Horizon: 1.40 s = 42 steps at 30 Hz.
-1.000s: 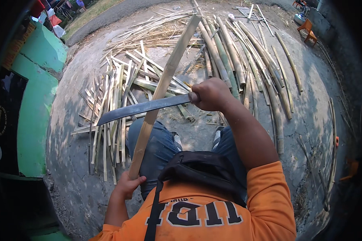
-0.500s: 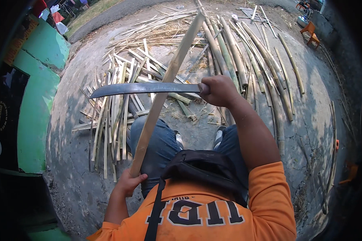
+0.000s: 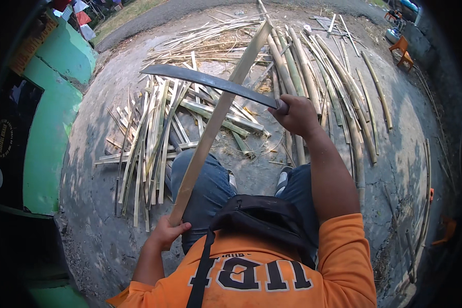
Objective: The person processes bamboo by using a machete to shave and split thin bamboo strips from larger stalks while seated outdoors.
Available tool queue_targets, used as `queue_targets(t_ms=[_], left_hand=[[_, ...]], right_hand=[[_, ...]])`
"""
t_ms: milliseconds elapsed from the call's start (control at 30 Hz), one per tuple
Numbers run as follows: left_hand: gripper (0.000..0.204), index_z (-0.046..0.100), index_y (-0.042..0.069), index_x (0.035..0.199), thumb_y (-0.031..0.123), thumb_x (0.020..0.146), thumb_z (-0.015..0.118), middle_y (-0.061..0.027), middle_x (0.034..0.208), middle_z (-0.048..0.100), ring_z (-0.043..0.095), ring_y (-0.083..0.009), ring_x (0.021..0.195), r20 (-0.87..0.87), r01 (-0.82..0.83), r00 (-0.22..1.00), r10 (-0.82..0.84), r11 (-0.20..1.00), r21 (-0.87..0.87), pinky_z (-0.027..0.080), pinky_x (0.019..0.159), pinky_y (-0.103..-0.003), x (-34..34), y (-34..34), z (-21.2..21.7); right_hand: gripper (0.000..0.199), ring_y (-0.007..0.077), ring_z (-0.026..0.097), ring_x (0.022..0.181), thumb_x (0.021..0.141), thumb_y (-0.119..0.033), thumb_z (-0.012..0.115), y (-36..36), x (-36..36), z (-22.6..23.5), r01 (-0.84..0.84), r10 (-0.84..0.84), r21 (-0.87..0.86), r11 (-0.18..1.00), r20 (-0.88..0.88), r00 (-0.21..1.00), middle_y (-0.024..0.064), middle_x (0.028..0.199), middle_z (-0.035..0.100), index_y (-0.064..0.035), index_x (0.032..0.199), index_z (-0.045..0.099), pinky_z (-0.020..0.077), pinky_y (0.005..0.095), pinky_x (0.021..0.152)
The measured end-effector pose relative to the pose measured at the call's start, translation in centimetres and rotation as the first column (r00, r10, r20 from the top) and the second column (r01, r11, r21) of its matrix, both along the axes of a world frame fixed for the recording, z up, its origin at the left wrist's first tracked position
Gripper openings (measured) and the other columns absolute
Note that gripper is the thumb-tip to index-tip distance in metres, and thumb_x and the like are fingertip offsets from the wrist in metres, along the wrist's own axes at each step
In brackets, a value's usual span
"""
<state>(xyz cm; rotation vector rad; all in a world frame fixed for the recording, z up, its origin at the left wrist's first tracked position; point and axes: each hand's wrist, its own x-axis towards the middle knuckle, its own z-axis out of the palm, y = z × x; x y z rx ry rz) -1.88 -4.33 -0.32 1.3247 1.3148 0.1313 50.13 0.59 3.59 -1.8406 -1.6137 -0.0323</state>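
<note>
My left hand is closed round the lower end of a long, flat bamboo strip, which slants up and away to the right past my left knee. In my right hand is the handle of a machete. Its long, dark, slightly curved blade points left and crosses the upper part of the strip. Whether the blade touches the strip is hard to make out. The right fingers wrap the handle, hiding most of it.
Many split bamboo strips lie heaped at the left. More thin strips spread at the far side. Whole bamboo poles lie on the right. A green wall borders the left; an orange chair stands far right.
The machete has moved up and away along the strip, its tip now tilted farther upward. My right hand has shifted slightly right and nearer. The left hand keeps its hold on the strip.
</note>
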Motion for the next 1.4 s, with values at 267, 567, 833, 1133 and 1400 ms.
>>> queue_targets(t_ms=[267, 567, 833, 1133, 1400], left_hand=[[0.034, 0.066, 0.006, 0.083, 0.029, 0.086, 0.091, 0.0018, 0.076, 0.062, 0.056, -0.0098, 0.071, -0.002, 0.001, 1.000, -0.001, 1.000, 0.004, 0.045, 0.063, -0.030, 0.1, 0.0, 0.1], [0.039, 0.062, 0.005, 0.083, 0.035, 0.091, 0.085, -0.0010, 0.072, 0.061, 0.055, -0.0122, 0.068, -0.053, 0.046, 0.998, -0.033, 0.966, 0.255, 0.046, 0.062, -0.033, 0.8, -2.1, 0.0], [0.036, 0.063, 0.001, 0.089, 0.032, 0.094, 0.081, -0.0145, 0.071, 0.064, 0.061, -0.0283, 0.061, -0.207, 0.136, 0.978, -0.025, 0.827, 0.546, 0.047, 0.059, -0.040, 1.4, -3.5, -0.7], [0.035, 0.064, 0.000, 0.091, 0.031, 0.093, 0.081, -0.0133, 0.071, 0.064, 0.060, -0.0254, 0.060, -0.145, 0.105, 0.989, -0.030, 0.835, 0.539, 0.047, 0.059, -0.038, 0.7, -3.3, -1.6], [0.037, 0.063, 0.000, 0.088, 0.032, 0.093, 0.082, -0.0126, 0.069, 0.063, 0.059, -0.0251, 0.060, -0.173, 0.116, 0.984, -0.030, 0.851, 0.513, 0.047, 0.059, -0.038, 1.4, -3.2, -0.6]], right_hand=[[0.033, 0.0408, 0.069, 0.075, 0.085, -0.043, 0.081, -0.4, -0.2, 0.8, -0.011, 0.003, -0.077, 0.997, -0.107, 0.994, 0.0160, 0.075, 0.070, -0.0112, 0.083, 0.072, 0.0525, 0.0521, 0.067], [0.020, 0.0394, 0.071, 0.077, 0.085, -0.033, 0.070, -0.6, -2.5, 1.8, -0.190, 0.226, -0.226, 0.955, 0.142, 0.964, 0.0147, 0.075, 0.070, -0.0128, 0.084, 0.073, 0.0558, 0.0528, 0.070], [0.018, 0.0389, 0.071, 0.076, 0.086, -0.030, 0.067, -0.3, -2.3, 0.9, -0.168, 0.233, -0.306, 0.937, 0.189, 0.954, 0.0145, 0.077, 0.071, -0.0135, 0.085, 0.074, 0.0569, 0.0527, 0.071], [0.021, 0.0395, 0.072, 0.076, 0.086, -0.033, 0.069, -0.2, -2.1, 0.7, -0.197, 0.241, -0.263, 0.944, 0.145, 0.960, 0.0156, 0.075, 0.071, -0.0133, 0.081, 0.073, 0.0566, 0.0536, 0.072], [0.025, 0.0399, 0.072, 0.084, 0.087, -0.037, 0.071, -0.7, -1.8, 1.5, -0.207, 0.242, -0.372, 0.905, 0.050, 0.969, 0.0161, 0.083, 0.073, -0.0125, 0.089, 0.077, 0.0568, 0.0530, 0.077]])
